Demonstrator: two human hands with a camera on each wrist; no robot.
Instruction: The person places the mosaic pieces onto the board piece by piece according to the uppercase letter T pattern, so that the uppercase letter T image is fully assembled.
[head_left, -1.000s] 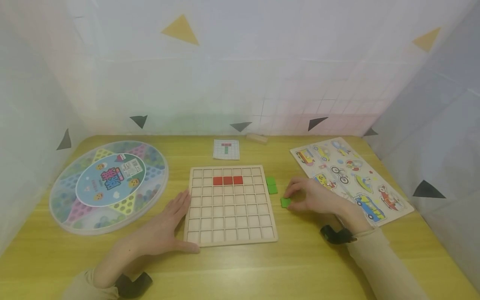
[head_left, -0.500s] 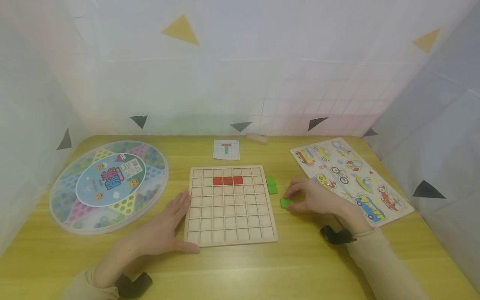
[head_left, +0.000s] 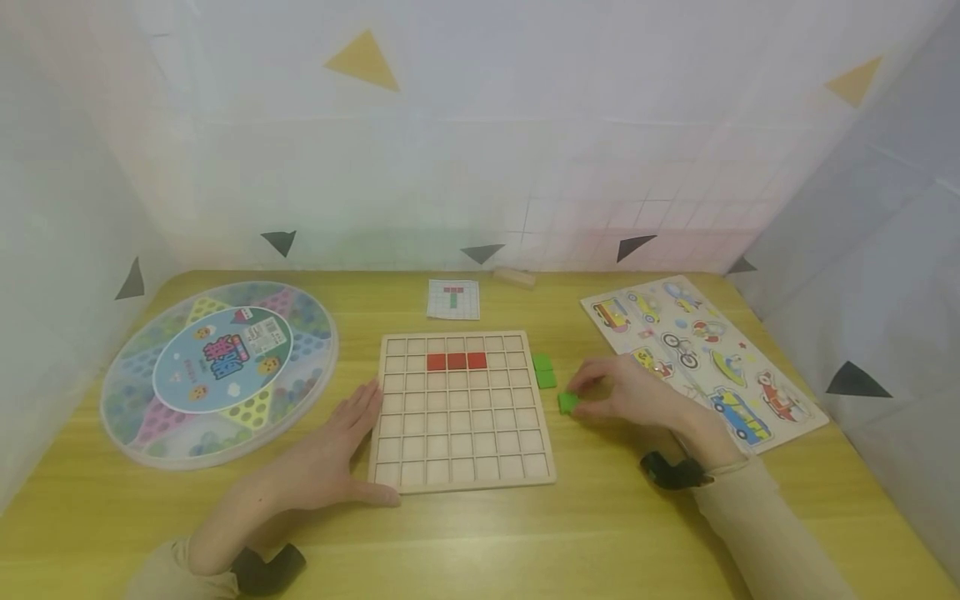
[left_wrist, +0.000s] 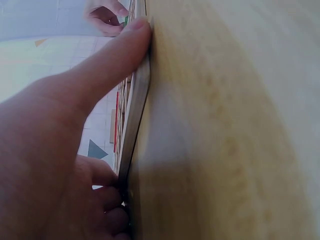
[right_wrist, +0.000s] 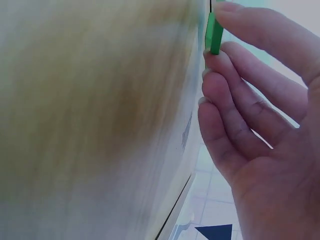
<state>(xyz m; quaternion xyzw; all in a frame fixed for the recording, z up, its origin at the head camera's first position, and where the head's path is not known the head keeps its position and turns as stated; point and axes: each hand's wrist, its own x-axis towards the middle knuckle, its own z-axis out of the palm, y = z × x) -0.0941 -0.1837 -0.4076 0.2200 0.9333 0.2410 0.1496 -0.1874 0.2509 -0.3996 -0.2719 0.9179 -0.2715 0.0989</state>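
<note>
A square wooden grid board (head_left: 462, 423) lies mid-table, with three red tiles (head_left: 457, 361) side by side in its second row from the back. My left hand (head_left: 318, 467) rests against the board's left edge, fingers straight and thumb at the near left corner; the left wrist view shows the thumb (left_wrist: 107, 62) on the board's rim. Right of the board, my right hand (head_left: 626, 392) pinches a green tile (head_left: 567, 403) between thumb and fingers. The right wrist view shows this green tile (right_wrist: 217, 35) standing out from the fingertips. Other green tiles (head_left: 543, 371) lie beside the board's right edge.
A round marble game (head_left: 217, 375) lies on the left. Behind the board are a pattern card (head_left: 453, 300) with a red and green T and a small wood block (head_left: 514, 277). A picture puzzle board (head_left: 705, 358) lies at the right, partly behind my right hand.
My right hand has shifted the pinched green tile very slightly left, toward the board. The left hand and the board have not moved.
</note>
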